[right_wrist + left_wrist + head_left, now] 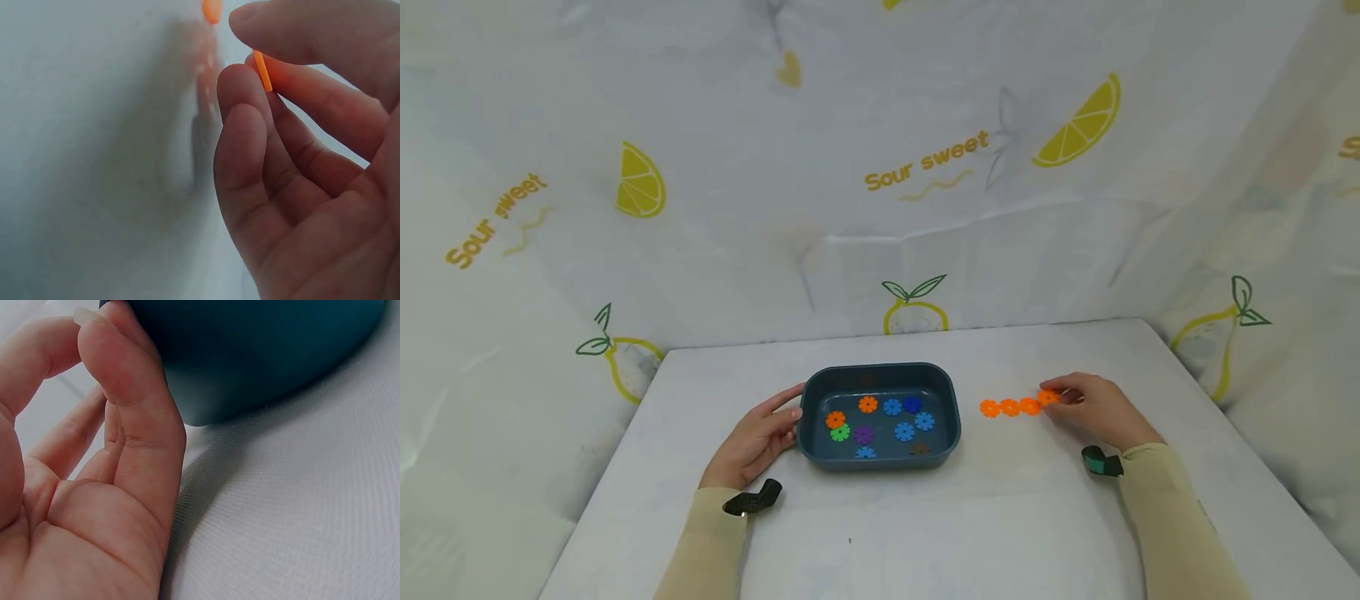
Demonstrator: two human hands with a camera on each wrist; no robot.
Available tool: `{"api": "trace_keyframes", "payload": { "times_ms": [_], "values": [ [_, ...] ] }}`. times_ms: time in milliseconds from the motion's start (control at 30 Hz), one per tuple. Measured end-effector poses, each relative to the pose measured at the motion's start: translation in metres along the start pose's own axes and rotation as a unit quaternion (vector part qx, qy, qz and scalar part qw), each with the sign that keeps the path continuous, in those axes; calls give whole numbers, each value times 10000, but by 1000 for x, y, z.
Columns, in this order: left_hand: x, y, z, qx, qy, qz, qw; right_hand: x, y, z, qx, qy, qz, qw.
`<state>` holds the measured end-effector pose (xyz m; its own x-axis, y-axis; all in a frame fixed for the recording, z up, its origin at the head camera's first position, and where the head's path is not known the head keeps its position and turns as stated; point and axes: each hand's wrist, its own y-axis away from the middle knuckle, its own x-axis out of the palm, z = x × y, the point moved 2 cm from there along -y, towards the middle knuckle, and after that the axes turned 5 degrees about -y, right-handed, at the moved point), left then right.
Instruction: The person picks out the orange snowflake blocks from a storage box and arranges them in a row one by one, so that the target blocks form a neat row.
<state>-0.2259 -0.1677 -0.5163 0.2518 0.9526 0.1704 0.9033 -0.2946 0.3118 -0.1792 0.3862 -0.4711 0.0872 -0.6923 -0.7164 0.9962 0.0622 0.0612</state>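
A dark teal plastic tray [880, 463] stands on the table with several loose notched discs in it, such as a green disc [840, 432] and a purple disc [863, 435]. My left hand [752, 444] grips the tray's left end, thumb at the rim; the left wrist view shows the curled fingers [134, 369] against its wall. To the right of the tray, three orange discs [1010, 407] lie in a line. At that line's right end my right hand [1101, 410] pinches another orange disc [1047, 397], whose thin edge [262, 72] shows between thumb and fingers.
The white-covered table [910, 542] runs back to a hanging white sheet [737, 275] printed with lemons and lettering. Blue discs [904, 432] and a brown disc [920, 448] are in the tray's right half. A dark wrist device [1102, 461] sits at the right sleeve.
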Motion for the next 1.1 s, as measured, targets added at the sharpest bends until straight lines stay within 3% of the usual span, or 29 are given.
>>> {"api": "trace_keyframes", "payload": {
  "times_ms": [1100],
  "values": [
    [1, 1, -2, -24, 73, 130, 9999, 5, -4, -3, -37, 231, -37, 9997]
  ]
}}
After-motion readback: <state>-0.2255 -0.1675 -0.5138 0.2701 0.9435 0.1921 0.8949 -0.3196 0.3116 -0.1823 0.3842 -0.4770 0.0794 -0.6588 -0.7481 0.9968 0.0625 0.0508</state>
